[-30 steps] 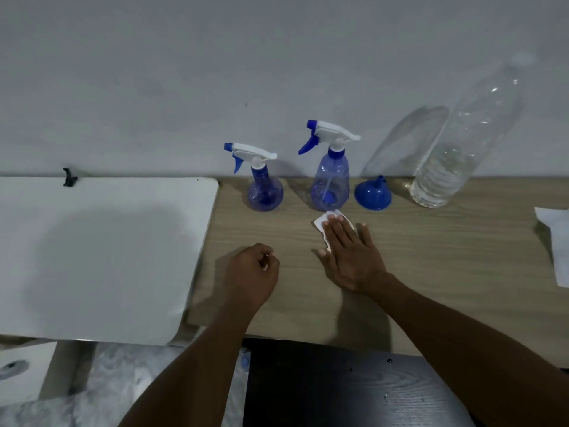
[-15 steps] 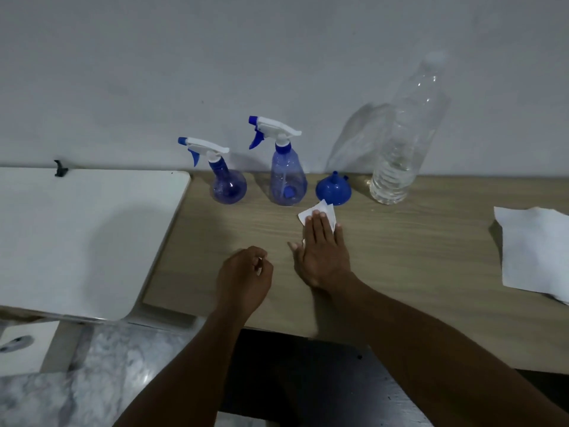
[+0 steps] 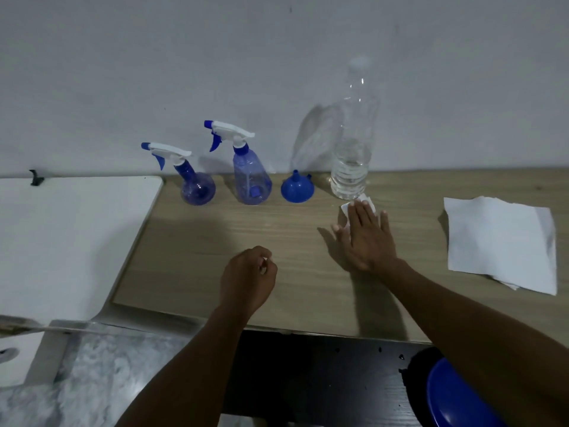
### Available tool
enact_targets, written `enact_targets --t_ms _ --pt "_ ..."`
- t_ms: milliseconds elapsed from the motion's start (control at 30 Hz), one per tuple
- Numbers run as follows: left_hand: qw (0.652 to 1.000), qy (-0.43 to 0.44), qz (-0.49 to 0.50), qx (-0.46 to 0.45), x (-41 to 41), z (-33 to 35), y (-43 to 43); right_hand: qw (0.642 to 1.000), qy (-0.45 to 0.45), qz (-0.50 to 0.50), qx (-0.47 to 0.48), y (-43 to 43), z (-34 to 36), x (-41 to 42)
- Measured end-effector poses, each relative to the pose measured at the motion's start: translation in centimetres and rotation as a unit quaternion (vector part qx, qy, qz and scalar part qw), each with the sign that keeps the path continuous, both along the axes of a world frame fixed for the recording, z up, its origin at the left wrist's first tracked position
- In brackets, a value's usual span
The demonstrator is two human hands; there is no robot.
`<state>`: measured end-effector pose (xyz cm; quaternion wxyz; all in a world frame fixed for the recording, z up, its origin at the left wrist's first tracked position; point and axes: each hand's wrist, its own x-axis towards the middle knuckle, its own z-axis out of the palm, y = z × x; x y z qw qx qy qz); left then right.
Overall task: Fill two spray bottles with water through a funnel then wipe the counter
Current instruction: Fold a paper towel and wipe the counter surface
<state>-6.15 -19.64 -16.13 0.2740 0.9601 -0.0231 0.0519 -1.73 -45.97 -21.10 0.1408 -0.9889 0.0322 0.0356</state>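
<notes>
Two blue spray bottles stand against the wall: a round one [image 3: 197, 188] and a taller one [image 3: 251, 177], both with white trigger heads on. To their right a blue funnel [image 3: 297, 189] rests upside down, and beyond it stands a clear water bottle [image 3: 352, 155], partly full. My right hand [image 3: 368, 238] lies flat on the wooden counter [image 3: 215, 241], pressing a small white paper wipe [image 3: 365, 202] just in front of the water bottle. My left hand [image 3: 248, 278] rests on the counter as a loose fist.
A stack of white paper sheets [image 3: 498, 241] lies on the counter at the right. A white board [image 3: 67, 241] adjoins the counter's left edge. Below the front edge are a dark surface [image 3: 308, 380] and a blue round object [image 3: 455, 396].
My right hand has slid the wipe to the right, from in front of the taller spray bottle to in front of the water bottle. My left fist stays put.
</notes>
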Motion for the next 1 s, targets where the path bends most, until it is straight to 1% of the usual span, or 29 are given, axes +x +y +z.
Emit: enact_targets --t_ms 133,233,367,533,700,800,1000 --pt "0.999 -0.019 -0.023 0.012 -0.4 -0.1 -0.7 0.999 0.007 -0.024 0.020 1.2 -0.5 -0.6" --pt "0.999 -0.017 -0.028 0.016 -0.7 -0.2 -0.3 0.997 0.008 -0.073 0.018 0.8 -1.1 -2.3" --pt "0.999 0.017 0.028 -0.019 -1.5 -0.1 0.1 0.987 0.023 -0.160 0.021 0.6 -1.3 -4.3" --pt "0.993 0.068 0.057 -0.072 -2.3 0.3 2.1 0.974 0.021 -0.224 0.028 4.2 -1.8 -6.3" --pt "0.991 0.073 0.071 -0.085 -2.0 0.4 6.4 0.969 0.014 -0.246 0.032 9.4 -2.0 -6.3" --pt "0.989 0.073 0.085 -0.095 -1.3 0.4 9.7 0.971 0.019 -0.236 0.035 13.6 -1.7 -5.4" --pt "0.987 0.085 0.072 -0.120 0.5 0.7 18.7 0.975 0.038 -0.217 0.026 22.7 -1.6 -1.7"
